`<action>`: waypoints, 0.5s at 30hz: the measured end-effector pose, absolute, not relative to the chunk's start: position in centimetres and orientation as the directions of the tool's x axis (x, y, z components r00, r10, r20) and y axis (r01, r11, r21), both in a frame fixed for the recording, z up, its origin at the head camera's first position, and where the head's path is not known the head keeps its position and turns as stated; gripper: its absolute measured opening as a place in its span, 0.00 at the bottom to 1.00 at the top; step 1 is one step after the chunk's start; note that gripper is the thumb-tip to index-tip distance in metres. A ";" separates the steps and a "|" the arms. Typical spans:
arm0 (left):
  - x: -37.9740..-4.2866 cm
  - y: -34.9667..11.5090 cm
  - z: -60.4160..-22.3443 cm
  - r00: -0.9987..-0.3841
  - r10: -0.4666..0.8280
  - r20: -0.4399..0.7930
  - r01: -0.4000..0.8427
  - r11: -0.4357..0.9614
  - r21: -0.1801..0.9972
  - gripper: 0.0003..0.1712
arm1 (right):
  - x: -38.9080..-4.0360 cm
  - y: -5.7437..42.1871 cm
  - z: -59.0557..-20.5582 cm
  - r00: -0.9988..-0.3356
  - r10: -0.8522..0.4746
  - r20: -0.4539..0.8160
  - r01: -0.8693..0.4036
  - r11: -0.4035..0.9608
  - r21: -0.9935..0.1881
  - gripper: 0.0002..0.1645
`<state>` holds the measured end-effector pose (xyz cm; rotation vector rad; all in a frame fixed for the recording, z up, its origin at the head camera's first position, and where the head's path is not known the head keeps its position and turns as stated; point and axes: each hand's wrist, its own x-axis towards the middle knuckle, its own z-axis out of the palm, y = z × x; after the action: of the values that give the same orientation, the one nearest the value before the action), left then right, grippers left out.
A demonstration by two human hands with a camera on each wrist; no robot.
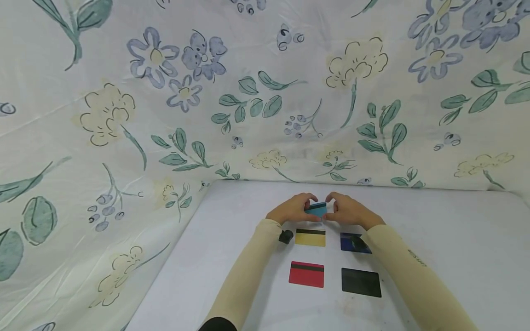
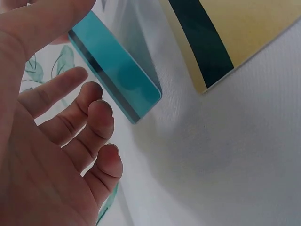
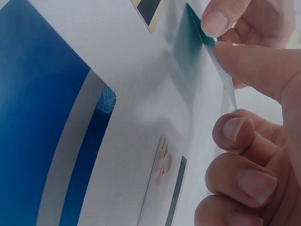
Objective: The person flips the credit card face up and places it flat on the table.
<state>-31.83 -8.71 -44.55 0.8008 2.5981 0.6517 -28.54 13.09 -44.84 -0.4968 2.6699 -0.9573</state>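
A teal bank card [image 1: 316, 209] with a dark stripe is held tilted off the white table between both hands. My left hand [image 1: 295, 208] has its thumb across the card's near side, its other fingers bent loosely behind the striped edge. Opposite, my right hand [image 1: 349, 210] pinches at the card's right end, thumb at the edge and remaining fingers curled. In the left wrist view the left end of the teal card [image 2: 120, 73] sticks out free. Below the right fingers lies a pale card with a dark stripe [image 3: 162, 188].
Nearer me lie a yellow card [image 1: 310, 238], a blue card [image 1: 348, 242] partly covered by the right wrist's dark camera, a red card [image 1: 306, 275] and a black card [image 1: 361, 282]. Behind the table [image 1: 447, 239] hangs a flowered cloth [image 1: 248, 138].
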 end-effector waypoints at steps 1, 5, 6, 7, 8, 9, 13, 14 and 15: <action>-31.9 -8.6 -44.6 -0.779 0.599 -0.186 0.442 0.734 0.516 0.39 | -28.6 13.1 -44.9 -0.907 -0.402 -0.127 -0.229 0.722 -0.653 0.33; -31.8 -8.4 -44.6 -0.771 0.611 -0.182 0.456 0.727 0.513 0.38 | -28.6 13.2 -45.0 -0.907 -0.402 -0.127 -0.224 0.715 -0.662 0.33; -31.8 -8.3 -44.6 -0.769 0.613 -0.181 0.459 0.726 0.512 0.38 | -28.6 13.2 -45.0 -0.906 -0.403 -0.127 -0.225 0.714 -0.663 0.33; -31.8 -8.3 -44.6 -0.767 0.616 -0.181 0.461 0.725 0.512 0.38 | -28.7 13.3 -45.0 -0.905 -0.406 -0.127 -0.225 0.712 -0.665 0.33; -31.8 -8.3 -44.6 -0.765 0.618 -0.182 0.462 0.723 0.514 0.38 | -28.7 13.3 -45.0 -0.905 -0.406 -0.128 -0.225 0.711 -0.667 0.33; -31.8 -8.2 -44.6 -0.763 0.621 -0.182 0.463 0.721 0.516 0.38 | -28.7 13.3 -45.0 -0.905 -0.406 -0.129 -0.224 0.710 -0.668 0.33; -31.9 -8.2 -44.6 -0.757 0.626 -0.184 0.465 0.716 0.521 0.38 | -28.7 13.3 -45.0 -0.904 -0.407 -0.132 -0.221 0.709 -0.669 0.33; -31.9 -8.2 -44.7 -0.756 0.628 -0.185 0.467 0.716 0.519 0.38 | -28.7 13.3 -44.9 -0.904 -0.406 -0.133 -0.221 0.710 -0.669 0.33; -31.9 -8.1 -44.7 -0.755 0.629 -0.185 0.470 0.715 0.517 0.38 | -28.6 13.3 -44.9 -0.904 -0.406 -0.134 -0.220 0.711 -0.668 0.33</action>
<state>-31.92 -8.13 -44.70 0.8558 2.5736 0.6385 -28.63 13.32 -44.87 -0.4950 2.6470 -0.9834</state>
